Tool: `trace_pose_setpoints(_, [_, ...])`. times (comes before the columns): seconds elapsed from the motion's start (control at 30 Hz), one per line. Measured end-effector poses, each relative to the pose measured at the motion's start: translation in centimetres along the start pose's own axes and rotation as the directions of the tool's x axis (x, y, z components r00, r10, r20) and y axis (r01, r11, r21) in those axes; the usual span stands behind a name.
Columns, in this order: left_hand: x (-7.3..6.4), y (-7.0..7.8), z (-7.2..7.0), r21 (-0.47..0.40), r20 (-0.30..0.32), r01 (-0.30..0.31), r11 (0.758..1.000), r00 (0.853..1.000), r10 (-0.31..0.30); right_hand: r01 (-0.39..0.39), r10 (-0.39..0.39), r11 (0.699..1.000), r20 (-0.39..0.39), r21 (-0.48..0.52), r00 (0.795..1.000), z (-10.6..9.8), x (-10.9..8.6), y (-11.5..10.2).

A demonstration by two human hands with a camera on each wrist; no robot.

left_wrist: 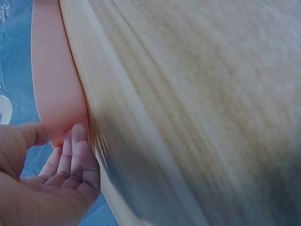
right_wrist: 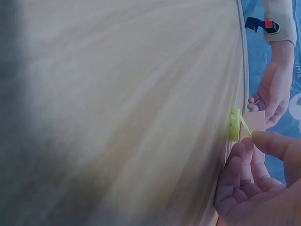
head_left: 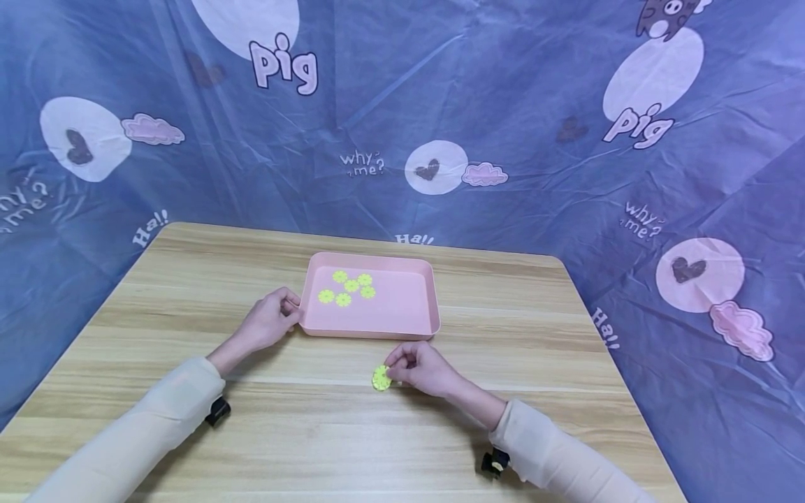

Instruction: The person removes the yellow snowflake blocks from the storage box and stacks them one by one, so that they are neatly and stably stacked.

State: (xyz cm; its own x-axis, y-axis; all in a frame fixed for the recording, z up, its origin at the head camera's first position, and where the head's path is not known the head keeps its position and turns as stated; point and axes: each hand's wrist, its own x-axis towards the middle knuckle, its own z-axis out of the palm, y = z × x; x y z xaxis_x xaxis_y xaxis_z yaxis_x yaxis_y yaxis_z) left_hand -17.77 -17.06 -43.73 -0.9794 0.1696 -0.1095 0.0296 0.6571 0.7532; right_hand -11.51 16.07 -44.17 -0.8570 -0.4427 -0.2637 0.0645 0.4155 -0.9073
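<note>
A shallow pink tray (head_left: 402,302) lies on the wooden table with several yellow-green flower-shaped discs (head_left: 351,286) spread flat over its left half. My left hand (head_left: 272,320) holds the tray's near left corner; in the left wrist view its thumb and fingertips meet the pink wall (left_wrist: 61,70). In front of the tray, my right hand (head_left: 423,367) pinches the edge of a thin flower-shaped disc (right_wrist: 246,127). This disc tilts against a short stack of like discs (right_wrist: 234,125) standing on the table. From the head, the stack and the pinched disc overlap.
The wooden table (head_left: 534,335) extends around the tray on all sides. Behind it hangs a blue printed cloth (head_left: 390,84), which also runs down both sides. A black wrist camera mount (head_left: 495,462) sits under the right sleeve, and another mount (head_left: 218,411) under the left.
</note>
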Motion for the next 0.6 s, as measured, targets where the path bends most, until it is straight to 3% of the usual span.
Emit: trace_pose_setpoints(0.6, [0.03,-0.05,-0.01,-0.005,0.003,0.002,1.000,1.000,-0.002,0.009,-0.011,0.987,-0.012,-0.158,1.000,0.49,-0.01,-0.20])
